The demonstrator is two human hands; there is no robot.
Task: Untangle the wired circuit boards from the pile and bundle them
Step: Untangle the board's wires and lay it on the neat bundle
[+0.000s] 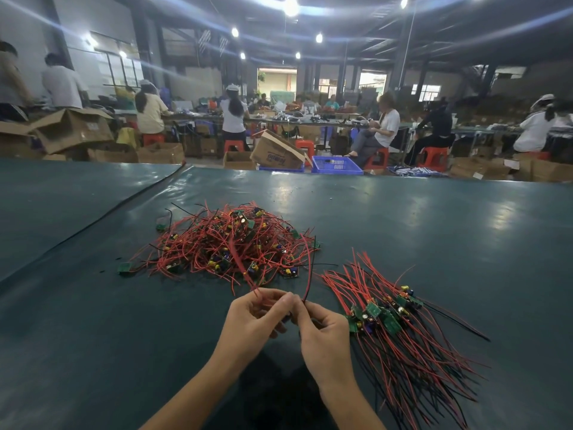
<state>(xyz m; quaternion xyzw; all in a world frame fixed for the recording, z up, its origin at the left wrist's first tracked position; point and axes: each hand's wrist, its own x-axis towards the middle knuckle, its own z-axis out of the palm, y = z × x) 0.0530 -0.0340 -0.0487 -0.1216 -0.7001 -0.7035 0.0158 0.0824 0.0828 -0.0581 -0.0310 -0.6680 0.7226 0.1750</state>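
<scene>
The left hand (257,315) and right hand (322,330) meet, each pinching red wires (309,274) that run up into the pile (229,243) just beyond them. Just right of the right hand, the bundle (397,321) lies on the surface (434,228).

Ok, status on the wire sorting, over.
Left hand, right hand each pinching wires running into tangled pile. Not yet pulled free. Sorted bundle lies right of hands.

Person seen only as two bare limbs: left hand (254,316) on left forearm (192,389), right hand (322,332) on right forearm (344,395), both slender, long-fingered, narrow at the wrist, broadening toward the lower edge of view.
</scene>
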